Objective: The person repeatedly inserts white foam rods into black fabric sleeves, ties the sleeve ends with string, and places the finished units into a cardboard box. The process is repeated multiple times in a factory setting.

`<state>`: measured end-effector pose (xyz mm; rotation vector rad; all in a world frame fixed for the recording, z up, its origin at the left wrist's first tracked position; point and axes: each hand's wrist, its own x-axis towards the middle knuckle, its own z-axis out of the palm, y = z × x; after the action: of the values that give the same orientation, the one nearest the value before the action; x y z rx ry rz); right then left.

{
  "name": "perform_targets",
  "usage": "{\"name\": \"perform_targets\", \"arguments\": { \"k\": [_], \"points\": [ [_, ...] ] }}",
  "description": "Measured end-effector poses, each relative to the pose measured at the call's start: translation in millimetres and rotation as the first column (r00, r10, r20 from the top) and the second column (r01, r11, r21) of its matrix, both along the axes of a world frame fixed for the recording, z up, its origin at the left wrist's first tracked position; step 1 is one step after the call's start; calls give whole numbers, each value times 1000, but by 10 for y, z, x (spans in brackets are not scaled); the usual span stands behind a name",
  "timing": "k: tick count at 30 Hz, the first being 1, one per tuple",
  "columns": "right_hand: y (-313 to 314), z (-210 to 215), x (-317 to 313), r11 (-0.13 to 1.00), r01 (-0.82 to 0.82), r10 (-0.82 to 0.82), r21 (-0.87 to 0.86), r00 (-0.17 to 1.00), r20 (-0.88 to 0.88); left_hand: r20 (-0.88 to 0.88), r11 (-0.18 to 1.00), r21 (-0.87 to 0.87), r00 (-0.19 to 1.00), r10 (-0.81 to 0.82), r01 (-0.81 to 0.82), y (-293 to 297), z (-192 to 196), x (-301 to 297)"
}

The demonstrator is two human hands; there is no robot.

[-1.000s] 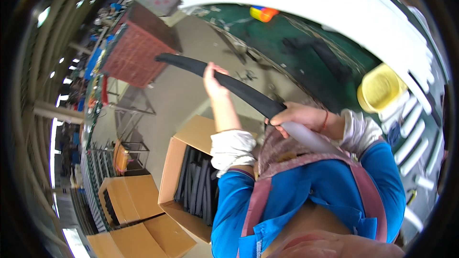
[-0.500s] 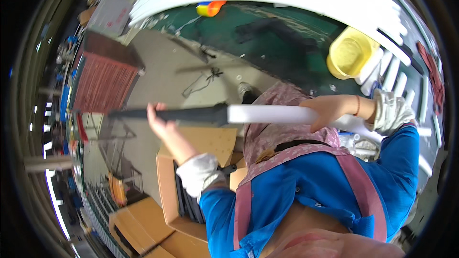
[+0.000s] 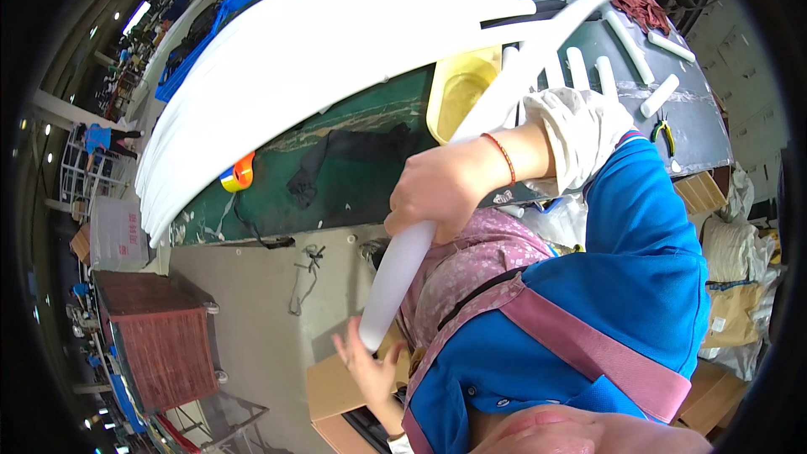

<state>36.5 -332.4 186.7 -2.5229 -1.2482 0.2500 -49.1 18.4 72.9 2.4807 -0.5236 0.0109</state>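
A long white tube slants from above the table down to the lower middle of the view. My right hand is wrapped around its middle section. Beside the tube's lower end is my left hand, fingers spread and not closed on it; whether they touch it I cannot tell. Below that hand sits an opened cardboard box with dark long pieces inside, partly hidden by my arm. A black piece of cloth lies on the green tabletop.
A big pile of white tubes covers the table's far side. Around the yellow basin are short white tube pieces, pliers and a dark red cloth. Coloured tape rolls lie leftward. A red-brown stack stands on the floor.
The black piece that stretched from the tube's end through my left hand no longer shows there. The tube has swung from level to slanted, and the view has turned toward the table.
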Motion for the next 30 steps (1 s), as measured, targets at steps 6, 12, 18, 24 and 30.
{"name": "perform_targets", "arguments": {
  "k": [6,12,18,24,30],
  "points": [
    [-539,19,75,947,188,-297,262,821,487,-193,973,-228,981,0,-45,-214,-139,255],
    [-874,-186,-212,867,361,-497,344,570,655,-365,951,-306,918,-158,42,-241,-132,412],
    [-967,60,-139,582,452,-812,676,282,510,-295,589,-737,942,161,-332,-145,227,548],
    [-1924,-907,-432,79,881,-990,467,15,139,-301,436,-800,904,303,-412,358,854,665],
    [-2548,-2195,-1118,-155,979,-967,133,-178,181,-523,537,-742,847,-90,-401,55,981,841]
  ]
}}
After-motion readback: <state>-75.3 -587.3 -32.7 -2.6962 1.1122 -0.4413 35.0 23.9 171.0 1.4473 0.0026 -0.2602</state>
